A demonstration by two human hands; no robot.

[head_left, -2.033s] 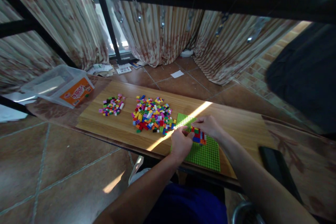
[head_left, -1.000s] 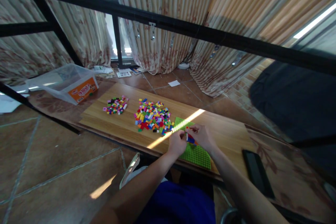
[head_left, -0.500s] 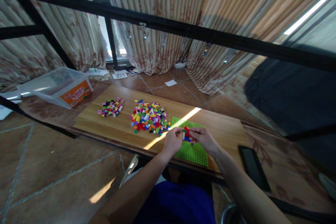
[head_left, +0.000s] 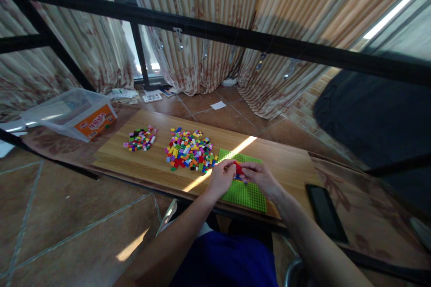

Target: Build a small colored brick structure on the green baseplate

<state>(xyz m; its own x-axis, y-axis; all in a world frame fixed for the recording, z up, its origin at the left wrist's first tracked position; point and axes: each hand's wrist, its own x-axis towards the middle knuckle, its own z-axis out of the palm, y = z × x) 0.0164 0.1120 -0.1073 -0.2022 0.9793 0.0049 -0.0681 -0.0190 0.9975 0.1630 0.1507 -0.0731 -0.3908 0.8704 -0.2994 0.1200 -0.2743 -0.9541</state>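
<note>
A green studded baseplate (head_left: 247,193) lies on the wooden board (head_left: 151,170) near its front edge. Above it, my left hand (head_left: 221,178) and my right hand (head_left: 259,178) meet with fingers pinched around a small cluster of joined bricks (head_left: 238,170), red showing on top and blue below. Both hands grip it from opposite sides, just above the plate. A large pile of mixed coloured bricks (head_left: 190,149) lies just left of the plate. A smaller pile (head_left: 139,138) sits further left.
A clear plastic tub with an orange label (head_left: 76,114) stands at the far left. A black phone (head_left: 325,212) lies on the patterned cloth to the right. A black metal frame bar (head_left: 235,36) crosses overhead. Curtains hang behind, papers on the tiled floor.
The camera tilted up and back, so the table looks smaller. Both hands stayed together over the baseplate and lifted the brick cluster slightly off it.
</note>
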